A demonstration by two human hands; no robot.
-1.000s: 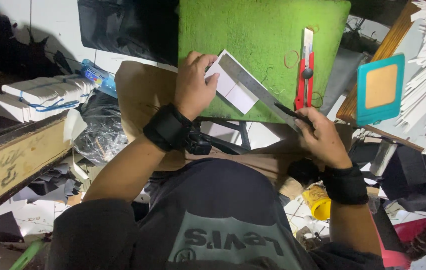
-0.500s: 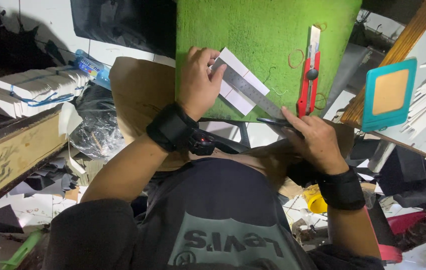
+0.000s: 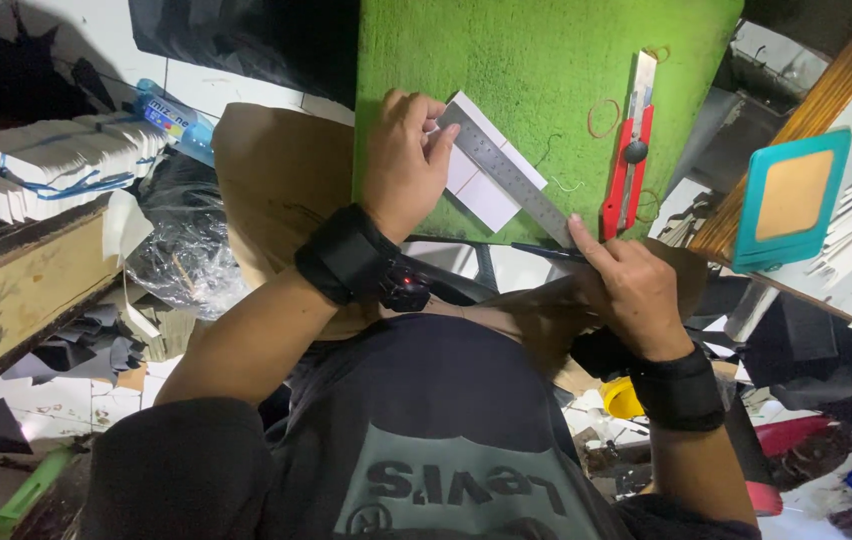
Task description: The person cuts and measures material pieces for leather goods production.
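The left hand (image 3: 404, 160) lies palm down on the green cutting mat (image 3: 546, 60), fingers curled over the upper end of a long steel ruler (image 3: 506, 172) and pressing it flat. The right hand (image 3: 628, 285) sits at the mat's near edge, its forefinger stretched out to touch the ruler's lower end, while the other fingers close round a thin dark pen-like tool (image 3: 546, 252) whose tip points along that edge. The ruler runs slantwise across a white rectangular piece of card (image 3: 481, 190), which lies on the lower middle of the mat, partly under the left hand's fingers. To the right of the card, also on the mat, rests a red utility knife with a black knob (image 3: 629, 160), and a thin rubber band (image 3: 603, 118) lies just beside it. Off the mat's right side stands a teal-framed square board with a brown centre (image 3: 791, 198). Well to the mat's left, a stack of white sheets bound with a blue band (image 3: 46, 165) sits beside a crumpled clear plastic bag (image 3: 181, 250). Both wrists wear black straps.
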